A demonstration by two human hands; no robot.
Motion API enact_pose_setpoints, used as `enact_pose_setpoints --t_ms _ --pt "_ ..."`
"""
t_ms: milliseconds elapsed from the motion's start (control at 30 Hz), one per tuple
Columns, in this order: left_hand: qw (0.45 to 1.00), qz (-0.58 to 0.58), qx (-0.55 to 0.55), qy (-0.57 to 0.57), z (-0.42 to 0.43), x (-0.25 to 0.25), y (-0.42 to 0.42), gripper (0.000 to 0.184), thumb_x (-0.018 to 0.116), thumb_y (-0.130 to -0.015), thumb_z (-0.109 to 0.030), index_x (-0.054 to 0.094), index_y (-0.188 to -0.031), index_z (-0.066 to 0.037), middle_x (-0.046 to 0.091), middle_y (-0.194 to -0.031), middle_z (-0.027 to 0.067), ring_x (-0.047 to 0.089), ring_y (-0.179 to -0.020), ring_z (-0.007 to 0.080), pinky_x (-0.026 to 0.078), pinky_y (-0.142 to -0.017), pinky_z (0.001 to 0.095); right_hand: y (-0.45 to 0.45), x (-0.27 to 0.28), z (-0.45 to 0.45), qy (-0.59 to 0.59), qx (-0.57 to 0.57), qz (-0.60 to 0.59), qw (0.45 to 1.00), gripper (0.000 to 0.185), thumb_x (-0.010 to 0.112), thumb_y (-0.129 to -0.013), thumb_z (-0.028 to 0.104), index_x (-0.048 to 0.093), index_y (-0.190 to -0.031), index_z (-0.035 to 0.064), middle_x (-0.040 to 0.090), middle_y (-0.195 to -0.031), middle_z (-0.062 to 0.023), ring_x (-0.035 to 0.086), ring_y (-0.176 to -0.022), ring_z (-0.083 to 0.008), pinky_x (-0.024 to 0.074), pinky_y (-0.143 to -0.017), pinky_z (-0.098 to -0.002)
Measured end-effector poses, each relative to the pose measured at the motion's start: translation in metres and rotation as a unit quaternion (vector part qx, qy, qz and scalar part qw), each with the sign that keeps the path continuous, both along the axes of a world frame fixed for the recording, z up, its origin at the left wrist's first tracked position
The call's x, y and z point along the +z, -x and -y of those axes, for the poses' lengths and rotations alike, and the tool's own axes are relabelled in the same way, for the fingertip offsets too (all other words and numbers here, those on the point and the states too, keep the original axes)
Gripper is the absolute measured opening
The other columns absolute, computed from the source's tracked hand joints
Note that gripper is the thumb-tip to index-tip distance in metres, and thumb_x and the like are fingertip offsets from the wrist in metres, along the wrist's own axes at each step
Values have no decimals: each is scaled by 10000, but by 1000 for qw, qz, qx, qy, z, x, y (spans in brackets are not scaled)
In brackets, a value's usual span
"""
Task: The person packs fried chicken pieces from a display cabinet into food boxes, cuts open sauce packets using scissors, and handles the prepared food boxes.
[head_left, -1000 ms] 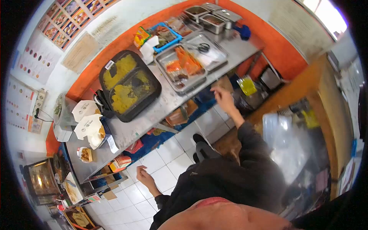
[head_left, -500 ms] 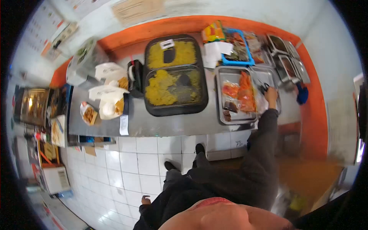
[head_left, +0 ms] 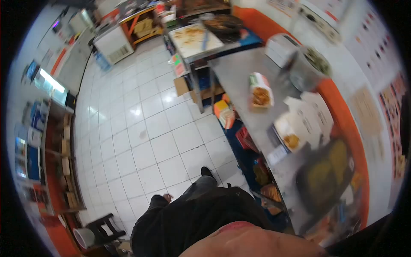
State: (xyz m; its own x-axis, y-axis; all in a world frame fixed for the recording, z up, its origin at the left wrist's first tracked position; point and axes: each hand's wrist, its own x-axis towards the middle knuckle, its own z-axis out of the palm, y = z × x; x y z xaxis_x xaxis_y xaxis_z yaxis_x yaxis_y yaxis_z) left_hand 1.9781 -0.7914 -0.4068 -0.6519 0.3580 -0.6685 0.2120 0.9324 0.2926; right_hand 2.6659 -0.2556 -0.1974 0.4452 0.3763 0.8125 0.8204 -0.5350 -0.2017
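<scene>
Low centre, the left hand (head_left: 168, 197) hangs loosely curled, apparently empty; the right hand I can't see. Right of centre, a small carton (head_left: 261, 96) stands open, presumably keeping its food reachable; a paper slip (head_left: 277, 155) lies by the food box (head_left: 286, 125), perhaps pairing them. Lower right: a black tray (head_left: 314, 195). White-tiled floor (head_left: 128, 141), steel counter (head_left: 237, 70), orange-banded wall (head_left: 342, 112).

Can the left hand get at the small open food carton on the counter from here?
Probably not without a step or turn: the left hand hangs low on the side away from the counter, well short of the food carton. Nothing seems to cover the carton itself.
</scene>
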Motion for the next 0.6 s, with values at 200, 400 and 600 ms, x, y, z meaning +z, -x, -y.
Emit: enact_pose_setpoints --t_ms 200,400,600 --pt "950 -60 7 -307 -117 -38 166 333 454 -710 -46 629 -992 -37 647 -809 201 639 -698 310 504 -625 400 406 83 -83 -226 386 -163 880 221 659 -843 161 641 -902 -51 656 -884 -153 603 -778 -231 468 -717 -365" --pt "881 -46 52 -467 -275 96 417 257 425 -829 -33 551 -1052 -58 456 -618 83 453 -561 146 397 -544 293 693 196 -98 -151 562 -171 795 245 659 -840 149 640 -994 -40 656 -973 -122 586 -846 -194 455 -803 -329" --pt "893 -98 179 -402 -229 71 585 228 445 -817 -97 555 -1016 -93 602 -671 160 601 -690 343 455 -616 423 946 177 -110 -61 669 -360 648 251 644 -825 80 622 -1055 -19 629 -1007 -93 570 -883 -167 466 -776 -294"
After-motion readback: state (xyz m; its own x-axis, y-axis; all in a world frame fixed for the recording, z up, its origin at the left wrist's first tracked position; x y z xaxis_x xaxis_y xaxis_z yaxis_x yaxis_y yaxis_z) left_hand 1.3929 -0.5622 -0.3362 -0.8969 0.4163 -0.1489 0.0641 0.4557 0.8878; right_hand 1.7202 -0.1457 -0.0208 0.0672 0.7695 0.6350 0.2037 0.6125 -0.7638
